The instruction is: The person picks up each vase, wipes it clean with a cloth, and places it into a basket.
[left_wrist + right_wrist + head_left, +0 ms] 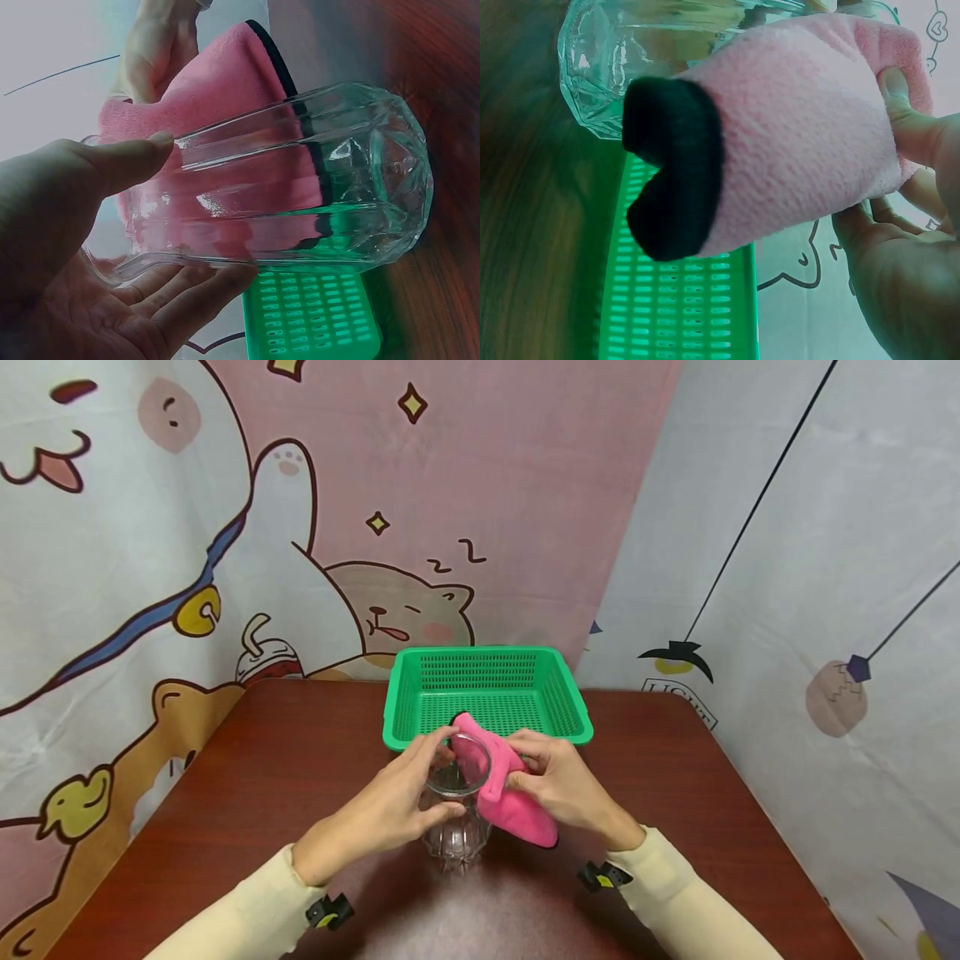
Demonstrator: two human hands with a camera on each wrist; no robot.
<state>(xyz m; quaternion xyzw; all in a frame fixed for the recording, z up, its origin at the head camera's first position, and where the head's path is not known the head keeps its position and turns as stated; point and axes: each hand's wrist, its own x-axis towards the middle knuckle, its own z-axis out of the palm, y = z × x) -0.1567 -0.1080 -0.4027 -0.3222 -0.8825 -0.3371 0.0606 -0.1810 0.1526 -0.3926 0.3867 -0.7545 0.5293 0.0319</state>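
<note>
A clear glass vase [456, 842] with a faceted base stands upright in front of me, its round mouth facing up. My left hand [386, 806] grips it near the rim, thumb on the near side and fingers round the far side. Pinched in my right hand [564, 777] is a pink cloth [525, 818], bunched and draped beside the vase's right side. Black edging [679, 127] trims the cloth's lower end in the right wrist view. Through the glass [360, 180] in the left wrist view, the pink cloth and black edging show.
Behind the hands, a green plastic basket [489, 652] with slotted walls rests on the dark red-brown wooden table [300, 760]. A cartoon-printed curtain [525, 485] hangs along the table's back and sides. Small black devices [330, 912] are worn at both wrists.
</note>
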